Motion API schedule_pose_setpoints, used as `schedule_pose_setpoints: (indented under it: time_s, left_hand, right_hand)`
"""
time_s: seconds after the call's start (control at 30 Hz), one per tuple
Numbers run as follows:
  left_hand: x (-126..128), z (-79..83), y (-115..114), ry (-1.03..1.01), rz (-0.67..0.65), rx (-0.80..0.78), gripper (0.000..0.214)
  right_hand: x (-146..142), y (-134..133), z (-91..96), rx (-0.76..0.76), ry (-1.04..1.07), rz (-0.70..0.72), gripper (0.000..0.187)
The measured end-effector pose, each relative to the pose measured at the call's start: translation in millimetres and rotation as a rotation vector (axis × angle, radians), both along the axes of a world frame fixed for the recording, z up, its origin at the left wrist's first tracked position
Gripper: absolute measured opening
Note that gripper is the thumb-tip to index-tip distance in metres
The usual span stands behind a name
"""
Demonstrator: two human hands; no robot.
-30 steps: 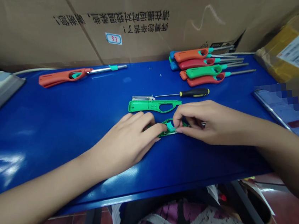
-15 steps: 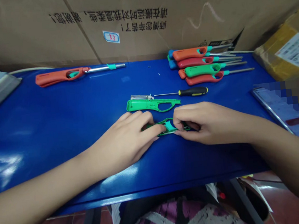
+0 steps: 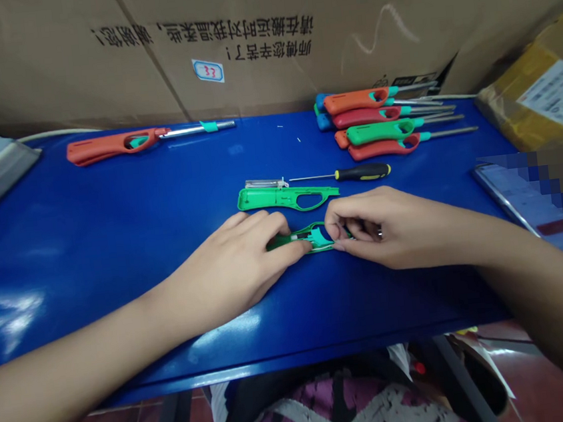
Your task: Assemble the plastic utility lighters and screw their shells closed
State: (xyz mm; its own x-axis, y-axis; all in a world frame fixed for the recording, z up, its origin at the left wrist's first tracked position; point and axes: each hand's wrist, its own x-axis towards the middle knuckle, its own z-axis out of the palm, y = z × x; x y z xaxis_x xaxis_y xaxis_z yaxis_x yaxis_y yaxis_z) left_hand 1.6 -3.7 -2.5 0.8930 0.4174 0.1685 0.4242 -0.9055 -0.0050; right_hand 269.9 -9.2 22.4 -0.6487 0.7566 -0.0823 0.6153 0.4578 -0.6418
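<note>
On the blue table, a green half-shell of a lighter handle lies open side up, with a teal trigger inside it. My left hand presses down on the shell's rear end, its thumb beside the trigger. At the shell's front end my right hand has thumb and forefinger pinched together; a shiny metal bit shows between its curled fingers, mostly hidden. Just beyond lies the other green half-shell, and along it a clear fuel tank.
Behind the shells lies a black and yellow screwdriver. Several assembled lighters are stacked at the back right. An orange lighter lies back left. A large cardboard box closes off the back; a phone lies at right.
My right hand has lifted and turned slightly, and a metal glint now shows in its fingers. My left thumb has shifted a little, baring more of the shell's inside.
</note>
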Motion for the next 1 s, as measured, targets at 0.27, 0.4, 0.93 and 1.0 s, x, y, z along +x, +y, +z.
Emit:
schedule_pose_setpoints:
  time_s: [0.27,0.4,0.93,1.0]
  left_hand:
    - [-1.6,-2.0,0.7,0.029,-0.025,0.068,0.039]
    - [-2.5,0.9,0.8,0.033,-0.045,0.066,0.041]
    - [-2.0,5.9,4.3,0.023,-0.103,0.056,0.034]
    - [-1.6,6.4,3.7,0.023,-0.105,0.047,0.033]
  right_hand:
    - [-2.7,0.7,-0.3,-0.023,0.007,-0.031,0.01]
    - [-2.6,0.4,-0.6,-0.001,0.019,-0.015,0.012]
    - [-4.7,-0.3,-4.5,0.03,0.036,0.005,0.004]
    - [-6.3,-1.2,-5.8,0.048,0.028,-0.004,0.004]
